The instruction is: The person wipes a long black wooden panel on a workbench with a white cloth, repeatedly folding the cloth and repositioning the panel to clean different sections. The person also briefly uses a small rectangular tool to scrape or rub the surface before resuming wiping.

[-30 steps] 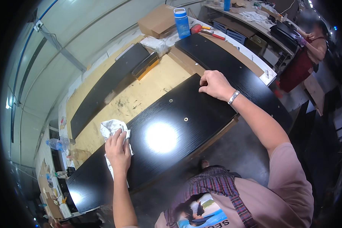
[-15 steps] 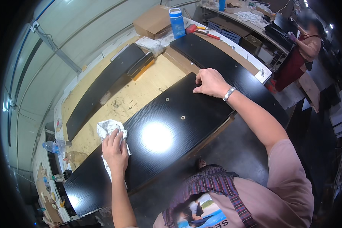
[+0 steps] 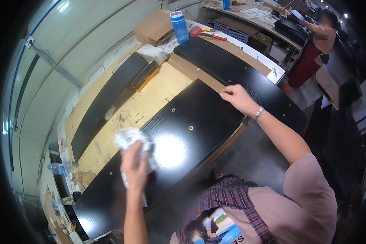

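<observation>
A blue bottle (image 3: 179, 27) stands beside a cardboard box (image 3: 153, 27), near red-handled tools (image 3: 207, 33).

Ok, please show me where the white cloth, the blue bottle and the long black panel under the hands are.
white cloth (image 3: 128, 138), head view, on the crumpled top above the left hand.
blue bottle (image 3: 180, 28), head view, on its blue body below the white lid.
long black panel (image 3: 199, 112), head view, on its bare glossy face.

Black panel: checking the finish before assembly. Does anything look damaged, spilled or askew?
Nothing stands out. The panel lies flat on the bench, glossy, no visible scratches. The left hand presses a cloth on it.
</observation>
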A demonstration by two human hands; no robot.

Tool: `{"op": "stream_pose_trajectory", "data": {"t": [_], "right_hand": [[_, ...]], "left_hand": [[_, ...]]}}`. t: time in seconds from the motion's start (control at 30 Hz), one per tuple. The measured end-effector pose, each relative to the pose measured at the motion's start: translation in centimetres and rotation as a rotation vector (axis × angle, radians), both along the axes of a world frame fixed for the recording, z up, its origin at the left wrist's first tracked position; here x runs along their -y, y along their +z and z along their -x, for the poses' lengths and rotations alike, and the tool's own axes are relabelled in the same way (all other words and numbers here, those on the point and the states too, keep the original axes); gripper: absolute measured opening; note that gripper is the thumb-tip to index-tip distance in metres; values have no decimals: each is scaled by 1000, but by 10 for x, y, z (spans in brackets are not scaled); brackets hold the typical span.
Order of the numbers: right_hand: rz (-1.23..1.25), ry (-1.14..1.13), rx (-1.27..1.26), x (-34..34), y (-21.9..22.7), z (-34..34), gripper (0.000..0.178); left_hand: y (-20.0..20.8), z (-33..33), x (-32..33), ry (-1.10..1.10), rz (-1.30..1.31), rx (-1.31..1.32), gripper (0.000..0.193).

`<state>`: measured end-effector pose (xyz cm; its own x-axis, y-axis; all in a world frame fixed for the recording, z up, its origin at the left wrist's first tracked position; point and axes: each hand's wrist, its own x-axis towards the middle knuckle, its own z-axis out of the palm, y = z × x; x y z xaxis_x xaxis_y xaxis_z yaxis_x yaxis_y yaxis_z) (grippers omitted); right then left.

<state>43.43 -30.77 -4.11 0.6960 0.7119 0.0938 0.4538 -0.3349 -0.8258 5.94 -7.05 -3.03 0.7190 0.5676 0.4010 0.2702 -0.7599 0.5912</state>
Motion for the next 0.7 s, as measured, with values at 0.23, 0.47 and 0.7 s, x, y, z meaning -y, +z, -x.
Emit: {"op": "stream_pose_trajectory", "data": {"t": [0.23,0.47,0.7], "right_hand": [[-197,-192,-552,76,-7,29,33],[-369,-195,-540,92,-37,35,26],[-448,-256,-344,66,-17,32,22]], "left_hand": [[30,-148,166,-869,234,-119,48],[75,-187,164,-783,109,113,40],[31,-161,165,-922,-184,-70,49]]}}
